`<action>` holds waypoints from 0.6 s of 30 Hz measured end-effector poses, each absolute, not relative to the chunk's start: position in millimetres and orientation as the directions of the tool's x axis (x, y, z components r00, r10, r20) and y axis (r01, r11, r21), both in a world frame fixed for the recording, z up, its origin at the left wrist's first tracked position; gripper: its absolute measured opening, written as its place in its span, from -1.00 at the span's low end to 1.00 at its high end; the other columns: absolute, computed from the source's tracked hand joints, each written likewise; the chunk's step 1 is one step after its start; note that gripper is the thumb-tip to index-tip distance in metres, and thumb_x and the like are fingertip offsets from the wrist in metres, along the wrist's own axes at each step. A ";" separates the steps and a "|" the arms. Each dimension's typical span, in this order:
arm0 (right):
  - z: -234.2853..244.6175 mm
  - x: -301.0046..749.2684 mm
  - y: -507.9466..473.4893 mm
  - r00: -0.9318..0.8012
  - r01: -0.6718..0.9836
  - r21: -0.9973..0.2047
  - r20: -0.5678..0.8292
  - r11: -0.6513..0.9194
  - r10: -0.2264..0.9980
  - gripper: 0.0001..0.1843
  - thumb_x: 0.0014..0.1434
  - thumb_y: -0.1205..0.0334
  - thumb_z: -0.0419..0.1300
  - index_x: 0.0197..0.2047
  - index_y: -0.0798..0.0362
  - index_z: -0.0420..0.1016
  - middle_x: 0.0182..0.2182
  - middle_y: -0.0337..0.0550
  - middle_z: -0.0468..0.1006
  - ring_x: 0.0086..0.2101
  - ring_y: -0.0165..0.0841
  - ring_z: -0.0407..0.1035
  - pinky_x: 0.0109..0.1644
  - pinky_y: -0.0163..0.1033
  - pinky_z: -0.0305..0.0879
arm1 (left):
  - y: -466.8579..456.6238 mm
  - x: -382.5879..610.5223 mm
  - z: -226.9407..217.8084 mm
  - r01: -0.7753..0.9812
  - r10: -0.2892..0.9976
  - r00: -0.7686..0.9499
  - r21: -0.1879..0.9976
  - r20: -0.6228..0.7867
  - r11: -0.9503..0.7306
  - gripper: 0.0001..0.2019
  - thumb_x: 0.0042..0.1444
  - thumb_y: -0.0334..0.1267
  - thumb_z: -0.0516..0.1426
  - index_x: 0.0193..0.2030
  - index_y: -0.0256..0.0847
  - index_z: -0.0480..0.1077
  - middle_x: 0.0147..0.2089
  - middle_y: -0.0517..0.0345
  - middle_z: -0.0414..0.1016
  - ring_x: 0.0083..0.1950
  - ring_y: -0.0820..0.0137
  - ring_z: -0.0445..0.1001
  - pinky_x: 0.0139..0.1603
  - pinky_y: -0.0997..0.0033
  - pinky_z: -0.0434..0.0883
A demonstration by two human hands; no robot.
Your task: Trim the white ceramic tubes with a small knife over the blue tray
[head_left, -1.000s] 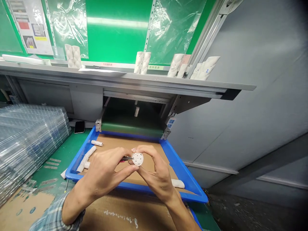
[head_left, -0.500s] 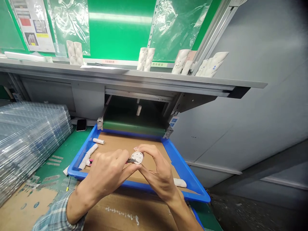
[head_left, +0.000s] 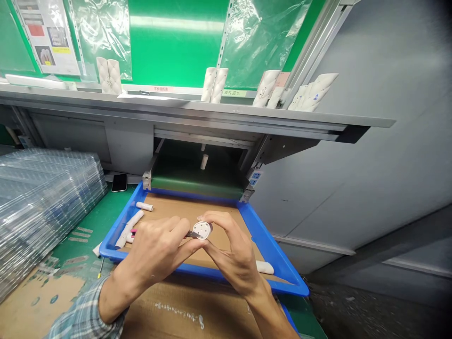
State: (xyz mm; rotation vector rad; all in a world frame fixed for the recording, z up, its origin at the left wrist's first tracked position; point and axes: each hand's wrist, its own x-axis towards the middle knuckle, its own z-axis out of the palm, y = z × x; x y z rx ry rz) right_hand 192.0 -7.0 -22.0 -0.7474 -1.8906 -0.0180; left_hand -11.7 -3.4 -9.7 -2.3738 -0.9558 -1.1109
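My right hand (head_left: 231, 252) grips a white cylindrical piece (head_left: 202, 230) between thumb and fingers, its round end with several small holes turned towards me. My left hand (head_left: 155, 249) is closed around a slim pink-handled tool (head_left: 133, 232), whose exact kind is mostly hidden by the fingers. The tool's dark metal tip meets the rim of the round end. Both hands are above a blue tray (head_left: 282, 263) lined with cardboard. At its left side lie white tubes (head_left: 130, 228), and another white tube (head_left: 264, 267) rests near the right front, partly behind my right wrist.
A green conveyor belt (head_left: 197, 179) ends at the tray's back edge, carrying a small white tube (head_left: 204, 162). Stacked clear plastic trays (head_left: 52, 188) stand on the left, near a phone (head_left: 119, 182). A metal shelf (head_left: 197, 108) with patterned white tubes crosses above.
The round end of the white piece has turned slightly in my right hand, with the tool tip still at its rim. Both hands stay almost in place.
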 end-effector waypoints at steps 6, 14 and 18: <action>-21.9 192.4 -6.2 -0.256 0.504 -0.310 0.838 0.806 0.482 -0.77 0.47 0.27 0.29 0.12 -0.04 0.40 -0.11 -0.09 0.64 -0.16 -0.24 0.59 -0.08 -0.21 0.58 | -2.0 -11.9 -11.2 0.707 0.427 0.475 -0.044 0.770 -0.706 -0.49 0.61 0.04 -0.07 -0.37 -0.16 0.31 -0.49 0.25 0.40 -0.53 0.40 0.33 -0.45 0.30 0.07; -22.5 193.4 -7.2 -0.269 0.514 -0.304 0.831 0.802 0.487 -0.75 0.46 0.32 0.29 0.13 -0.05 0.40 -0.11 -0.09 0.63 -0.18 -0.26 0.57 -0.07 -0.20 0.58 | -2.5 -14.0 -9.4 0.737 0.420 0.491 -0.107 0.763 -0.668 -0.47 0.61 0.04 -0.09 -0.38 -0.15 0.33 -0.50 0.23 0.40 -0.53 0.37 0.35 -0.45 0.28 0.06; -23.7 194.6 -5.8 -0.272 0.517 -0.298 0.832 0.803 0.484 -0.74 0.44 0.35 0.30 0.13 -0.04 0.40 -0.10 -0.10 0.62 -0.17 -0.27 0.57 -0.06 -0.22 0.56 | -1.0 -14.4 -9.4 0.738 0.407 0.489 -0.117 0.772 -0.665 -0.46 0.61 0.04 -0.09 -0.41 -0.15 0.34 -0.52 0.23 0.39 -0.56 0.38 0.32 -0.48 0.28 0.06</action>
